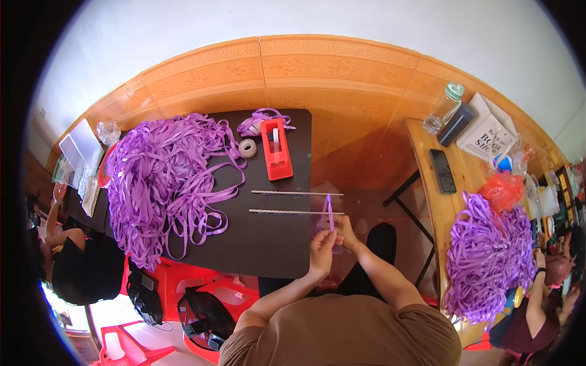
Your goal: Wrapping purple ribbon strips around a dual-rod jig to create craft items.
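Observation:
Two thin pale rods, a far rod (287,193) and a near rod (287,211), lie side by side on the dark table, their right ends sticking out past its edge. A strip of purple ribbon (330,204) passes over these ends and runs down toward me. My left hand (321,251) is closed on the ribbon, just below the near rod. Close against it, my right hand (347,234) has its fingers bent in at the ribbon by the near rod's tip; its fingertips are partly hidden. A big heap of purple ribbon (165,177) covers the table's left part.
Toward the back of the dark table (268,244) are a red tape dispenser (278,152) and a tape roll (247,147). On the right, a wooden table (421,140) bears a phone (442,171), bottles and another ribbon heap (488,262). People sit at both sides.

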A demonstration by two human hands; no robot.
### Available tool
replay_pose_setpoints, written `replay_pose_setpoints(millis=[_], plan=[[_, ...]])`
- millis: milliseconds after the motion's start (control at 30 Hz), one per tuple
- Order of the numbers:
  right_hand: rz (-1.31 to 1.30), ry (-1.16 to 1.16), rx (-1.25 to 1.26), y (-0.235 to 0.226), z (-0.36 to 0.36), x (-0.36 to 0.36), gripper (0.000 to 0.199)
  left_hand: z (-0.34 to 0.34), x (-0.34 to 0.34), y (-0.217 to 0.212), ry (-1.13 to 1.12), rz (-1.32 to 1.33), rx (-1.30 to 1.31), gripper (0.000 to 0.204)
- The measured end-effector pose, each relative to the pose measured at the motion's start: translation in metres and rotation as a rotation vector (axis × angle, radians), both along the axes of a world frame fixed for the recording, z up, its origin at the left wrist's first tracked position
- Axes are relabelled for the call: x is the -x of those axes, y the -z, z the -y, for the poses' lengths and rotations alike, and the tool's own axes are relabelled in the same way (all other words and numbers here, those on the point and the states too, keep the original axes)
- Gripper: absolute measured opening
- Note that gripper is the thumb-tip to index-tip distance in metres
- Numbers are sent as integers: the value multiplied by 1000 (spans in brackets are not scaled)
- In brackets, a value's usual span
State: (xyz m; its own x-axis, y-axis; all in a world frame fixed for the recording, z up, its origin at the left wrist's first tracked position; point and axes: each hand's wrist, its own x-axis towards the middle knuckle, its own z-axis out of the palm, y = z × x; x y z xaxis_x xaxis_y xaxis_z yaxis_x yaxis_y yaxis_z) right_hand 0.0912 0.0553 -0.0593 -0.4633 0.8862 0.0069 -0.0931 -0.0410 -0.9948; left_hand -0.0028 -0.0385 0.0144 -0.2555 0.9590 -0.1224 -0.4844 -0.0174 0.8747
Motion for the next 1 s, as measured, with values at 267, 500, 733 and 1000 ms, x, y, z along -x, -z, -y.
replay_pose_setpoints(millis=[267, 500, 733, 1000], plan=[[-194, -7, 153, 48, 69, -7, 31, 37, 6, 3, 107, -3, 48, 11], [-43, 64, -16, 71, 103, -2, 7, 42, 16, 37, 145, -22, 28, 12], [204, -237, 35, 60, 117, -30, 6, 45, 23, 41, 219, -15, 127, 14], [235, -256, 185, 18, 144, -32, 14, 68, 31, 54, 172, -176, 157, 20]])
